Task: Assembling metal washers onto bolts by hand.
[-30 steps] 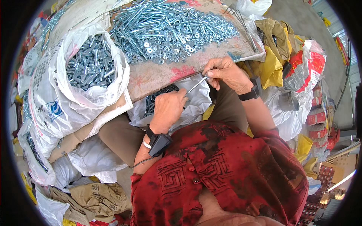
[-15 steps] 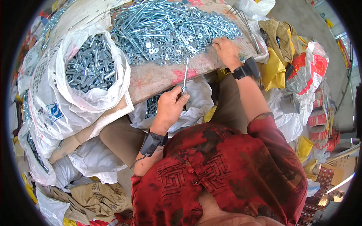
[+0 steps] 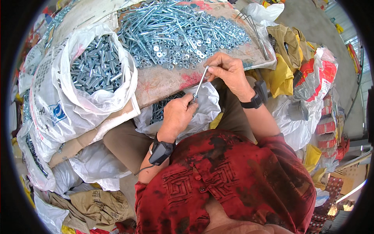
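Observation:
My left hand (image 3: pixel 178 117) is closed around the lower end of a long silvery bolt (image 3: pixel 201 82), which tilts up to the right. Washer-like rings sit on the bolt just above my left fingers. My right hand (image 3: pixel 230 73) pinches at the bolt's upper tip; whatever small piece lies between thumb and fingers is too hidden to name. Past both hands, a heap of long bolts (image 3: pixel 156 24) spreads over the board, with loose washers (image 3: pixel 171 56) along its near edge and small nuts (image 3: pixel 233 35) toward its right side.
A white woven sack (image 3: pixel 43 109) full of short metal tubes (image 3: pixel 97 66) stands left of the board (image 3: pixel 156 84). Below the board's edge, an open white bag (image 3: pixel 208 103) holds dark metal rods. A bent wire rack (image 3: pixel 255 33) lies at right, beside yellow bags (image 3: pixel 282 76).
My right hand has come from the heap's near edge toward me and left, onto the bolt's tip. The bolt now leans further right; my left hand has shifted slightly.

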The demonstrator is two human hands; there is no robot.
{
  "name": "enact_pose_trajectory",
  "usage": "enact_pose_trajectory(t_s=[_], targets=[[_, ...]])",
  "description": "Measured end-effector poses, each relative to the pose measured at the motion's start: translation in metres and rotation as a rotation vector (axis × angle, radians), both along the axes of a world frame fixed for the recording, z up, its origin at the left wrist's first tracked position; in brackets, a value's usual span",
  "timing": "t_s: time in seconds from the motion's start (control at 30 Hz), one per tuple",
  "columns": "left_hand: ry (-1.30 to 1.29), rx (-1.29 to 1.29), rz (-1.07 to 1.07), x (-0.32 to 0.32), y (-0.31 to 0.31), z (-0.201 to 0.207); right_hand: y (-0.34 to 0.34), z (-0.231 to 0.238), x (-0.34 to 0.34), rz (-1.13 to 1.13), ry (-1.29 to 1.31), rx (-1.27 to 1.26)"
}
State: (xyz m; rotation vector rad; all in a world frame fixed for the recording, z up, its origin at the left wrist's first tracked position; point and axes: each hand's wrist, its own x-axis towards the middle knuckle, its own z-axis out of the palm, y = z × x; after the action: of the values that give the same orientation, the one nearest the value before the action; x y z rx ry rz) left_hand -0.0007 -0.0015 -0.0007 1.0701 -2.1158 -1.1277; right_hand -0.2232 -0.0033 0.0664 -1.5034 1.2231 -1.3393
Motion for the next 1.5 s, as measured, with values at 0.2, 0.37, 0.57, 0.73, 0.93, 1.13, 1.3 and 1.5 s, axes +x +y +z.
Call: enact_pose_trajectory(t_s=[0.2, 0.37, 0.57, 0.73, 0.93, 1.13, 1.3, 1.5], targets=[[-0.052, -0.163, -0.047, 0.001, 0.004, 0.005, 0.016, 0.014, 0.005, 0.013, 0.011, 0.086], [0.092, -0.227, 0.087, -0.001, 0.007, 0.009, 0.026, -0.013, 0.025, 0.166, -0.198, 0.339], [0.208, -0.226, 0.097, 0.005, 0.0, 0.014, 0.01, -0.034, 0.057, 0.115, -0.062, 0.077], [0.29, -0.234, 0.35, 0.01, -0.007, 0.004, 0.02, -0.022, 0.089, 0.13, 0.004, 0.109], [0.47, -0.144, 0.443, 0.018, -0.017, 0.009, 0.023, -0.018, 0.079, 0.041, -0.029, -0.092], [0.24, -0.334, 0.276, 0.005, -0.002, 0.008, 0.014, -0.007, 0.066, -0.028, -0.141, 0.014], [0.072, -0.359, 0.264, 0.006, -0.004, 0.011, 0.004, -0.009, 0.058, -0.074, 0.141, 0.051], [0.083, -0.488, 0.23, 0.006, -0.003, 0.007, -0.001, -0.012, 0.056, -0.015, -0.009, -0.004]])
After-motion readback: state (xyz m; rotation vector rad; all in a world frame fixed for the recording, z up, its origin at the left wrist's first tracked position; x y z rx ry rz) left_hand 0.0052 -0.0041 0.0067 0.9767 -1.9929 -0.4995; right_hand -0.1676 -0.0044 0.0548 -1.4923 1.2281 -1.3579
